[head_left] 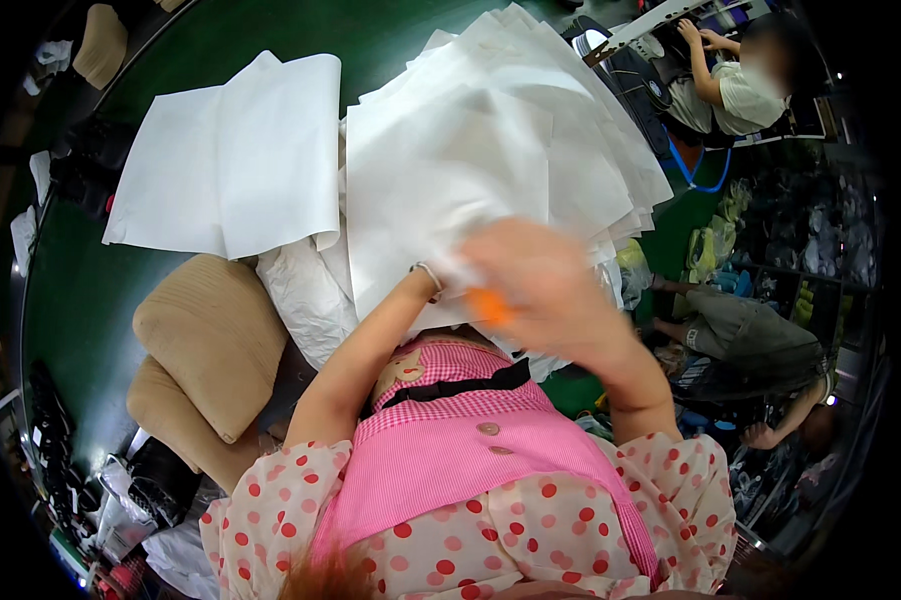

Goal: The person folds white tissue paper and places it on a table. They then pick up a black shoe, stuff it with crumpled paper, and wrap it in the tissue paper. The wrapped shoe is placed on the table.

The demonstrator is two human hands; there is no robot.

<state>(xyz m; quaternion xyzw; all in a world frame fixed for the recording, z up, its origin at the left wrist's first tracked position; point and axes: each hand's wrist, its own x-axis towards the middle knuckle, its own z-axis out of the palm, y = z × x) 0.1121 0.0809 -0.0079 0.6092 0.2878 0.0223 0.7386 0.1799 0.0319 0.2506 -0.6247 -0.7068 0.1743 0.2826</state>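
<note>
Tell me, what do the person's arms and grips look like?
Loose cream fabric sleeves with round red and pink dots, the left sleeve and right sleeve, leave both forearms bare. A thin, pale, ring-shaped bracelet circles the left wrist. The right grip is blurry, but no glove shows. The left grip is mostly hidden.

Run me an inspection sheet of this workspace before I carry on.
Surface: green surface, partly covered.
Job's things: fanned stack of white sheets; white paper at left, one edge curled; small orange item, blurred.
Clutter: tan cushions at left; yellow-green bags at right.
Hands: right hand blurred, at the orange item, grip unclear; left hand mostly hidden.
Cables: nothing seen.
Surroundings: person at upper right; another person at right.
</note>
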